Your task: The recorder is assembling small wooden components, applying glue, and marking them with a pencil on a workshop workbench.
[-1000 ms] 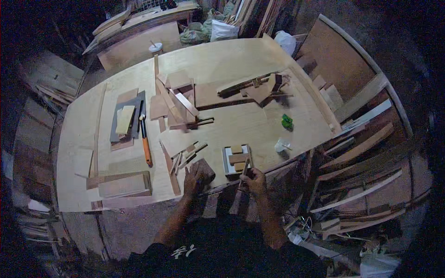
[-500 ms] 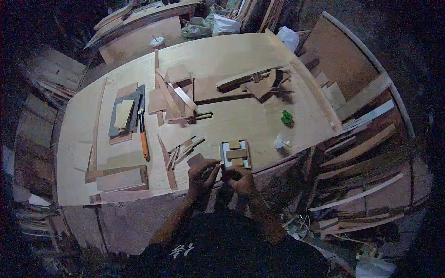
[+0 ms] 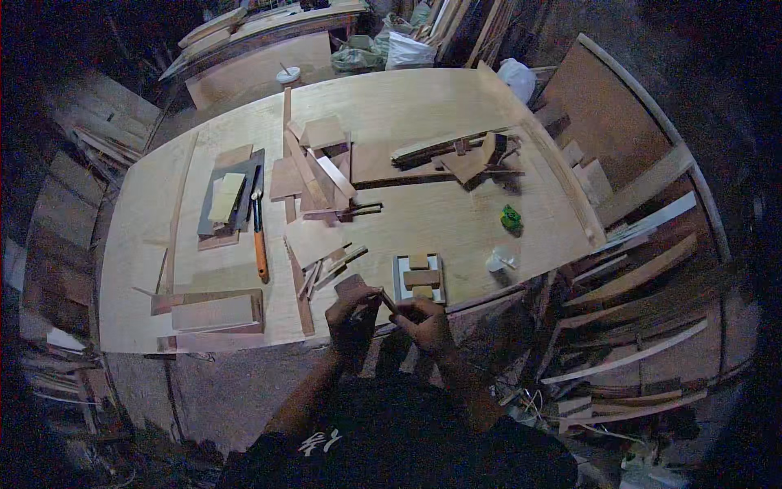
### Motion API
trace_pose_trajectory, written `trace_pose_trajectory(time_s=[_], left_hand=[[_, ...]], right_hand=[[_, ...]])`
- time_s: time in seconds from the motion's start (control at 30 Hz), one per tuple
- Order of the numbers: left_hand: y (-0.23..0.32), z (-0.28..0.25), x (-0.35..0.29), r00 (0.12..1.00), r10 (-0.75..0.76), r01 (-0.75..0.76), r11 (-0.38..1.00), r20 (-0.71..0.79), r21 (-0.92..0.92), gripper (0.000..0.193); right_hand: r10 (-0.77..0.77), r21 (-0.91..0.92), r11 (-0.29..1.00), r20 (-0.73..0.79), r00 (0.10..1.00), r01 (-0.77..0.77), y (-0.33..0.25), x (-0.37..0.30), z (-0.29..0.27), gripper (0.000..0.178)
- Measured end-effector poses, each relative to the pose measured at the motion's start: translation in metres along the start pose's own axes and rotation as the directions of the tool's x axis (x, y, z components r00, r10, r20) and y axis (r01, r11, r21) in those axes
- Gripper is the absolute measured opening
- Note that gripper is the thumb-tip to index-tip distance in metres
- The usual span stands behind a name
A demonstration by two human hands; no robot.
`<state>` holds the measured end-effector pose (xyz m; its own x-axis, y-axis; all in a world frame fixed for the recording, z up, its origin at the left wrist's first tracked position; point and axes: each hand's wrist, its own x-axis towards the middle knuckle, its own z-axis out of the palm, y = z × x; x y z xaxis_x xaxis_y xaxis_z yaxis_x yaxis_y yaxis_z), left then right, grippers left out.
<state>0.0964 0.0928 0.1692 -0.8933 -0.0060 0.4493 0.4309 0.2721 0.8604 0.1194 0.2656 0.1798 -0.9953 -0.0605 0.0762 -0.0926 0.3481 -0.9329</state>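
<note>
Near the table's front edge my left hand and my right hand are close together, fingers closed in a pinch. Between them is a thin, small wooden strip, gripped at its ends by both hands. Just beyond the left fingers shows a small dark flat square piece; whether the hand touches it I cannot tell. Beyond my right hand lies a shallow rectangular tray-like frame with a white inside. A few small wooden blocks sit on it in a row.
On the plywood tabletop lie thin sticks, stacked boards, an orange-handled tool, a green crumpled item and a white cup. Boards lie front left. Wooden strips crowd the right side.
The view has shifted slightly, so the tabletop appears a little lower and to the right. My hands have drawn slightly apart, and more of the strip between them shows.
</note>
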Motion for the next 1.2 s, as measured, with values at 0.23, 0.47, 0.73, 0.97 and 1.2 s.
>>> trace_pose_trajectory(time_s=[0.23,0.47,0.73,0.97,1.2], left_hand=[[0.008,-0.007,0.006,0.995,-0.096,0.095,0.995,-0.013,-0.041,0.007],[0.016,-0.005,0.008,0.984,-0.172,0.167,0.982,-0.045,-0.088,0.007],[-0.061,-0.01,-0.022,0.925,-0.34,0.316,0.936,0.17,0.153,0.019],[-0.094,-0.005,-0.065,0.766,-0.433,0.39,0.901,0.475,0.193,0.026],[-0.115,0.0,-0.077,0.579,-0.486,0.359,0.873,0.654,0.331,0.035]], right_hand=[[-0.072,0.041,0.996,-0.104,0.992,0.076,0.016,0.004,0.004,0.022],[0.057,0.049,0.997,-0.072,0.996,-0.054,0.01,0.007,0.002,0.023],[0.148,-0.04,0.989,0.131,0.98,-0.144,0.046,0.011,-0.007,0.024],[0.167,-0.183,0.978,0.379,0.91,-0.103,0.087,0.004,-0.011,0.021],[0.202,-0.223,0.969,0.477,0.856,-0.104,0.127,0.005,-0.007,0.017]])
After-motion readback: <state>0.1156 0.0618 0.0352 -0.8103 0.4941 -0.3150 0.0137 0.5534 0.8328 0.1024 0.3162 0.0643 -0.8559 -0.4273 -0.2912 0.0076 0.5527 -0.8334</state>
